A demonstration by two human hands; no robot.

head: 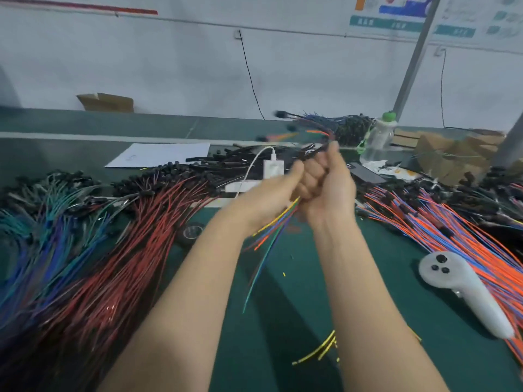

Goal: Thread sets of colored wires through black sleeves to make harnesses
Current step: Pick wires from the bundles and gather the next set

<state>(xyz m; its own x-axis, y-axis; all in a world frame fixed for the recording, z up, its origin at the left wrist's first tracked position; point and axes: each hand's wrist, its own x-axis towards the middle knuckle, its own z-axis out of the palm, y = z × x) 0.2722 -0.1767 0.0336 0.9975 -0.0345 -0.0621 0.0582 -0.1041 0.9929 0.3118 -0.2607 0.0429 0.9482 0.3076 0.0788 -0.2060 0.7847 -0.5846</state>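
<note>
Head view: both hands were raised close together at the centre of the frame, above the green table (283,306), and were a little blurred.
Left hand (271,193): it was curled round the set of wires (273,233) just under the right hand. This probably kept the strands bunched so that they fed as one.
Right hand (328,185): its fingers were closed, with the tips pinching the near end of the black sleeve (314,152). It seemed to steady the tube against the pull of the wires.
Set of wires: it was held in the air between the two hands. Thin, limp tails (yellow, orange, blue, green, red) hung down and to the left at uneven lengths.
Black sleeve: it was narrow and slightly bent, slanting from the right fingertips toward the upper centre.
Far ends (308,124): coloured strands with small black caps fanned out beyond the sleeve, too blurred to count. By that sign the set looked threaded most of the way.
Stock: red wires (127,250) lay at lower left and orange and blue wires (452,227) at right. Loose sleeves (226,162) were heaped behind the hands. All was sorted by colour, likely for quick picking.
</note>
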